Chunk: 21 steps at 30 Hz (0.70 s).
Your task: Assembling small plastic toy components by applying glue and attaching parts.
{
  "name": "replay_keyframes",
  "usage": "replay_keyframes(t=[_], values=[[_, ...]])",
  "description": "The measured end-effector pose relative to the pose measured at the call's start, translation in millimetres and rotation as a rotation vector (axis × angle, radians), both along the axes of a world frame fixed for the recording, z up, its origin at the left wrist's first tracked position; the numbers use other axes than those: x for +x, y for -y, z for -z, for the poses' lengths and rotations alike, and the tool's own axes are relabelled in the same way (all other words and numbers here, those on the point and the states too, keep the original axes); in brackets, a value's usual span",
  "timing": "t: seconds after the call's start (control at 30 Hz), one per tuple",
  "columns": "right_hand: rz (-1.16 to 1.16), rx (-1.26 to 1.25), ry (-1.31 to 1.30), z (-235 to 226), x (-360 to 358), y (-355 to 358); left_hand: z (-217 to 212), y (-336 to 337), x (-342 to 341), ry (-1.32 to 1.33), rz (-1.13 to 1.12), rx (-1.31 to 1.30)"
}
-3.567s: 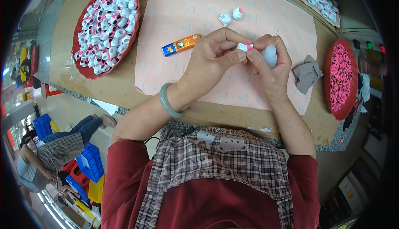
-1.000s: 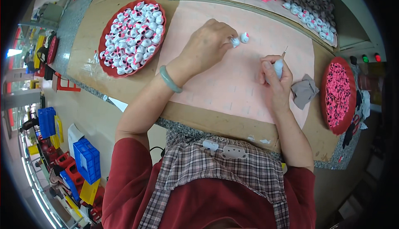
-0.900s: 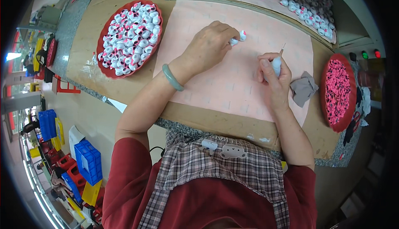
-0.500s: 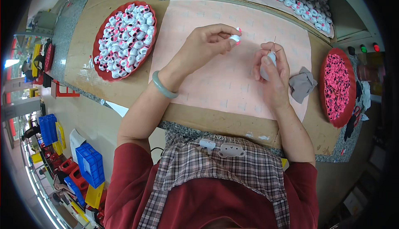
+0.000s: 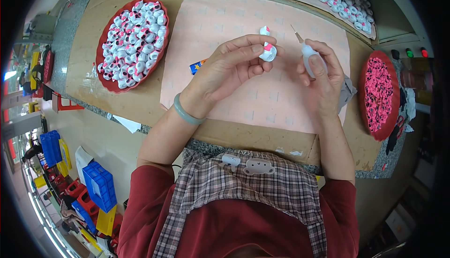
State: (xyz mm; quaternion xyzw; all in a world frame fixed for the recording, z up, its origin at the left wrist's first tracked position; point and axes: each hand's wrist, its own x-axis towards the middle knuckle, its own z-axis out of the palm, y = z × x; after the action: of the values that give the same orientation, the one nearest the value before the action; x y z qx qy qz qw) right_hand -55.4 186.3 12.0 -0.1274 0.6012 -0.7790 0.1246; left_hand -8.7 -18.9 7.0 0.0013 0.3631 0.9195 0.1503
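While gripped, glue bottle (image 5: 309,59) upright, nozzle up-left

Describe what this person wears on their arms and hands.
Both hands are bare, no gloves or rings visible. The left hand has a pale green bangle at the wrist. The right hand has a bare wrist. Dark red sleeves are pushed up above the elbows, under a plaid apron.

worktop (image 5: 117,103): matt brown cardboard
mat (image 5: 225,23): matt pink paper
trays (image 5: 105,54): glossy red plastic
bottle (image 5: 308,59): smooth translucent plastic
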Motion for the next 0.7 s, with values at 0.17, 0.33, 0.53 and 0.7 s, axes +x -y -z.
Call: replay_keyframes(t=[0.17,0.33,0.53,0.7], values=[[0.145,-0.093,0.017,-1.3,-5.1,-0.6,3.8,-0.3,1.0,-0.024,-0.001,0.049],[0.139,-0.08,-0.057,-0.2,-10.5,-7.7,1.3,-1.5,2.8,0.004,-0.008,0.044],[0.194,0.011,-0.152,-13.6,-8.1,-8.2,4.6,2.6,4.6,-0.07,0.007,-0.027],[0.205,0.015,-0.321,-23.3,-4.1,-8.5,3.0,-0.4,5.2,-0.045,-0.049,-0.034]])
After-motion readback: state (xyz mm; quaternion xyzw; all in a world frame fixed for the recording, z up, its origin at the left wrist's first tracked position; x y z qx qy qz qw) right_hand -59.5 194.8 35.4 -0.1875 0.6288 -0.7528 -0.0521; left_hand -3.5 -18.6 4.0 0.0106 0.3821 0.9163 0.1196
